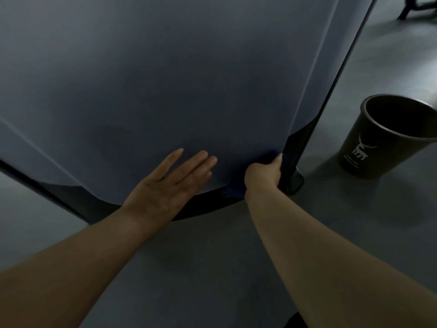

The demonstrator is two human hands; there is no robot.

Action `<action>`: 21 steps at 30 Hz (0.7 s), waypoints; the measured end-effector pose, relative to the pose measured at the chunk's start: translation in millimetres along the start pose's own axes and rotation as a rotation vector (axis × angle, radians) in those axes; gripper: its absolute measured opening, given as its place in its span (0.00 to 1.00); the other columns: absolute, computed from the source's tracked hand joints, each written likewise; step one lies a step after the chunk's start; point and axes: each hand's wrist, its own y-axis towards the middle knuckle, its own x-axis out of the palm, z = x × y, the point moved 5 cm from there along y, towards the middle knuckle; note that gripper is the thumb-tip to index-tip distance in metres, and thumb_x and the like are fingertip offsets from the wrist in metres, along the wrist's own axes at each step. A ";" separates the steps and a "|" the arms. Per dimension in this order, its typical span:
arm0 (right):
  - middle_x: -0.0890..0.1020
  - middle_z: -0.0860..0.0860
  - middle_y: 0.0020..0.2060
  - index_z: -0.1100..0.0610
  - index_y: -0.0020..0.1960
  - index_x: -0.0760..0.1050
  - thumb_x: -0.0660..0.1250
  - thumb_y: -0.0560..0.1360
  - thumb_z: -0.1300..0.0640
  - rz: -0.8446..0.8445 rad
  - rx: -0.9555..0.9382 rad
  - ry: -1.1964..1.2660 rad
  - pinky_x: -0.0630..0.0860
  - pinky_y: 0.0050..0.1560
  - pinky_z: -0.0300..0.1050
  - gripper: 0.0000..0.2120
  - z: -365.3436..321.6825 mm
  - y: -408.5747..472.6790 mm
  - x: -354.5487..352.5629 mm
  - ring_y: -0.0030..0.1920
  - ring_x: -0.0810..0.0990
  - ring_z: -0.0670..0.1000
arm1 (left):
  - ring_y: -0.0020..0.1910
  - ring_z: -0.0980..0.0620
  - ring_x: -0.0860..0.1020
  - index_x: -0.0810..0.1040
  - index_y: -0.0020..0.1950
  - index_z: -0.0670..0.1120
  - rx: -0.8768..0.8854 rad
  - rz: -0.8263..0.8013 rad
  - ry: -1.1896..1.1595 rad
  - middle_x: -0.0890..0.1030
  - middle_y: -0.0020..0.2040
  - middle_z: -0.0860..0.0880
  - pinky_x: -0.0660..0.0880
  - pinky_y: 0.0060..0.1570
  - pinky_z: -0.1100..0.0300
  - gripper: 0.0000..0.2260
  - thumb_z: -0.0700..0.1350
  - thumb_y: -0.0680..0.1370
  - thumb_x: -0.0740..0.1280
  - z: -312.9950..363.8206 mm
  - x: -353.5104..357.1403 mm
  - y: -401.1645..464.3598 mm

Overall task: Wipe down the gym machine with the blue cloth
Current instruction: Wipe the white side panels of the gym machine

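The gym machine's broad grey-blue panel fills the upper part of the head view, with a black base edge curving along its bottom. My left hand lies flat on the lower panel, fingers straight and slightly apart, holding nothing. My right hand is closed around the blue cloth, pressing it against the panel's lower right corner. Only dark blue scraps of the cloth show beside and above the fist. A black upright post runs down just right of that hand.
A dark bin with a white deer logo stands on the grey floor to the right of the machine's foot. Black legs of other equipment show at the top right corner.
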 end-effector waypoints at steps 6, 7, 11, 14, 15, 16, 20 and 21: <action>0.67 0.55 0.72 0.46 0.80 0.52 0.58 0.77 0.68 -0.023 0.013 0.016 0.73 0.59 0.51 0.36 3.8 -7.9 8.9 0.66 0.72 0.60 | 0.79 0.41 0.43 0.51 0.80 0.43 -0.032 0.039 -0.073 0.42 0.80 0.41 0.46 0.76 0.40 0.34 0.43 0.78 0.65 -0.6 -1.4 -3.9; 0.67 0.54 0.72 0.46 0.79 0.52 0.57 0.77 0.69 -0.009 -0.016 0.016 0.73 0.59 0.51 0.36 1.1 -1.9 1.5 0.68 0.71 0.60 | 0.79 0.41 0.43 0.53 0.80 0.43 -0.036 0.044 -0.083 0.43 0.80 0.42 0.47 0.76 0.39 0.33 0.41 0.78 0.64 -0.6 -1.5 -5.3; 0.65 0.54 0.74 0.44 0.79 0.50 0.57 0.78 0.69 -0.053 0.020 0.038 0.72 0.59 0.53 0.37 12.3 -7.0 1.4 0.69 0.69 0.61 | 0.79 0.42 0.50 0.57 0.79 0.42 -0.075 0.108 -0.166 0.49 0.80 0.42 0.52 0.75 0.39 0.28 0.37 0.80 0.61 -1.4 -2.8 -10.3; 0.63 0.57 0.74 0.46 0.78 0.52 0.59 0.76 0.66 -0.143 -0.033 0.017 0.73 0.55 0.52 0.36 24.3 -32.7 28.1 0.67 0.72 0.62 | 0.79 0.42 0.48 0.57 0.79 0.43 -0.112 0.104 -0.175 0.48 0.81 0.43 0.48 0.75 0.39 0.33 0.41 0.77 0.67 0.0 -1.6 -12.5; 0.63 0.57 0.74 0.46 0.78 0.52 0.59 0.75 0.66 -0.143 -0.043 0.019 0.74 0.55 0.53 0.36 25.7 -37.6 31.9 0.67 0.72 0.62 | 0.79 0.42 0.49 0.59 0.78 0.43 -0.131 0.111 -0.203 0.49 0.80 0.43 0.49 0.75 0.39 0.32 0.40 0.77 0.66 -0.2 -3.2 -13.2; 0.62 0.56 0.75 0.45 0.78 0.51 0.59 0.76 0.66 -0.115 -0.028 0.018 0.74 0.58 0.54 0.37 24.1 -39.0 30.2 0.68 0.71 0.61 | 0.79 0.43 0.51 0.61 0.78 0.42 -0.153 0.118 -0.228 0.51 0.80 0.43 0.51 0.75 0.39 0.30 0.40 0.77 0.66 -0.3 -5.1 -14.4; 0.61 0.51 0.76 0.43 0.80 0.48 0.57 0.77 0.71 -0.001 0.012 0.000 0.71 0.64 0.53 0.39 14.8 -19.3 9.3 0.71 0.67 0.59 | 0.79 0.43 0.53 0.63 0.77 0.42 -0.218 0.099 -0.265 0.53 0.80 0.43 0.57 0.73 0.37 0.28 0.36 0.77 0.65 3.0 -3.9 -25.6; 0.61 0.51 0.76 0.43 0.80 0.48 0.57 0.77 0.71 -0.009 0.018 -0.003 0.71 0.63 0.53 0.40 15.5 -20.0 9.3 0.71 0.68 0.59 | 0.79 0.43 0.53 0.62 0.77 0.42 -0.228 0.086 -0.271 0.53 0.80 0.44 0.56 0.73 0.36 0.27 0.36 0.78 0.63 4.6 -1.6 -29.1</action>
